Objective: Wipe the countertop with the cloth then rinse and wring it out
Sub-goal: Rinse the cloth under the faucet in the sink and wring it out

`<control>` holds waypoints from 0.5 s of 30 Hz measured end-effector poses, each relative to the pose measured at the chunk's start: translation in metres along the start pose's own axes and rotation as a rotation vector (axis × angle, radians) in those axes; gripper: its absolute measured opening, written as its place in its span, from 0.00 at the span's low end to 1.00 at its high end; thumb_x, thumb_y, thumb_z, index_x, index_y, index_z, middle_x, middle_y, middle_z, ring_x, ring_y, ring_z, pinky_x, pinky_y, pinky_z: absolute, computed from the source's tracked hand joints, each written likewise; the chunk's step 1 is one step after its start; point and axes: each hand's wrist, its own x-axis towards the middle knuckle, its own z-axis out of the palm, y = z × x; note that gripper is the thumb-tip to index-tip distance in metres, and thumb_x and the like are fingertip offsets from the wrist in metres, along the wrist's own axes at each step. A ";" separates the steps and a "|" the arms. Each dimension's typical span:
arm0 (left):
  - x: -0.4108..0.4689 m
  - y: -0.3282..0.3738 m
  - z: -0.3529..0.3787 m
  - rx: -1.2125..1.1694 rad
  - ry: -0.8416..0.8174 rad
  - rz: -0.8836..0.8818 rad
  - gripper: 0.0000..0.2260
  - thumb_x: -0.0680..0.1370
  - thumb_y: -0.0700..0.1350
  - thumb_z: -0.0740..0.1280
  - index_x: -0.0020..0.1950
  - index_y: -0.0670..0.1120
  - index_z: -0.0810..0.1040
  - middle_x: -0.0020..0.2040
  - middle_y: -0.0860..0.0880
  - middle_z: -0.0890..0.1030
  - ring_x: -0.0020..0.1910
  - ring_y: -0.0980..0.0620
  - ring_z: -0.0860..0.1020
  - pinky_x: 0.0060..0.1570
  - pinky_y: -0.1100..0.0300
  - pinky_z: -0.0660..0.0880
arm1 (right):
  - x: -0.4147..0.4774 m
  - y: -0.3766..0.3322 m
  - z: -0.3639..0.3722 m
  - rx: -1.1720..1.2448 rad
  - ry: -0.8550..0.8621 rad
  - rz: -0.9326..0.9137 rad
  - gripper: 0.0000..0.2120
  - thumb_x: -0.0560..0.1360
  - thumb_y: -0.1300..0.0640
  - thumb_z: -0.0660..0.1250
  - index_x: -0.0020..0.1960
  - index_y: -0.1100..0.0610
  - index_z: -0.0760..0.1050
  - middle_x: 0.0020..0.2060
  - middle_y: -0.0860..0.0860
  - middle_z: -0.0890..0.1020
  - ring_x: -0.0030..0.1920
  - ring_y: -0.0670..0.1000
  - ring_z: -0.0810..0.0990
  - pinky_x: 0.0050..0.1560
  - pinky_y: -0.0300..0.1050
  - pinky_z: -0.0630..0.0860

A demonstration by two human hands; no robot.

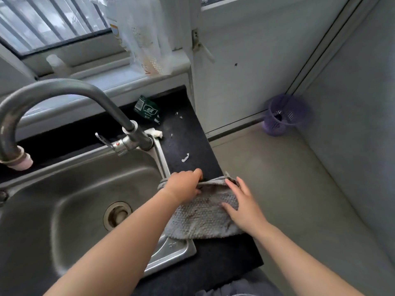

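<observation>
A grey knobbly cloth lies on the black countertop, partly over the right rim of the steel sink. My left hand pinches the cloth's far left edge. The fingers of my right hand lie spread flat on its right side. Small white paper scraps dot the counter beyond the cloth. No water is visible at the spout of the curved tap.
A crumpled green packet and a white wad lie near the tap's base. A plastic bag hangs at the window ledge. To the right, a purple mesh bin stands on the floor in the corner.
</observation>
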 end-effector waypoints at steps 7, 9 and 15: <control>-0.036 -0.016 -0.015 -0.319 0.109 0.072 0.11 0.76 0.53 0.65 0.44 0.45 0.72 0.42 0.49 0.75 0.46 0.46 0.75 0.42 0.56 0.68 | -0.015 -0.008 -0.014 0.020 0.142 -0.045 0.23 0.73 0.52 0.69 0.67 0.52 0.69 0.64 0.49 0.70 0.66 0.49 0.69 0.62 0.36 0.63; -0.055 -0.023 -0.024 -0.509 0.195 -0.001 0.10 0.76 0.52 0.67 0.42 0.46 0.72 0.34 0.52 0.73 0.37 0.50 0.73 0.35 0.60 0.66 | -0.021 -0.019 -0.013 0.053 0.075 -0.063 0.20 0.73 0.50 0.69 0.64 0.51 0.72 0.57 0.46 0.75 0.58 0.47 0.74 0.55 0.35 0.66; -0.113 -0.023 -0.054 -0.969 0.413 -0.115 0.09 0.76 0.47 0.69 0.41 0.41 0.76 0.30 0.52 0.71 0.26 0.59 0.67 0.29 0.65 0.65 | -0.031 -0.055 0.007 0.257 0.105 0.064 0.12 0.74 0.48 0.67 0.55 0.52 0.74 0.50 0.48 0.77 0.50 0.46 0.75 0.53 0.41 0.72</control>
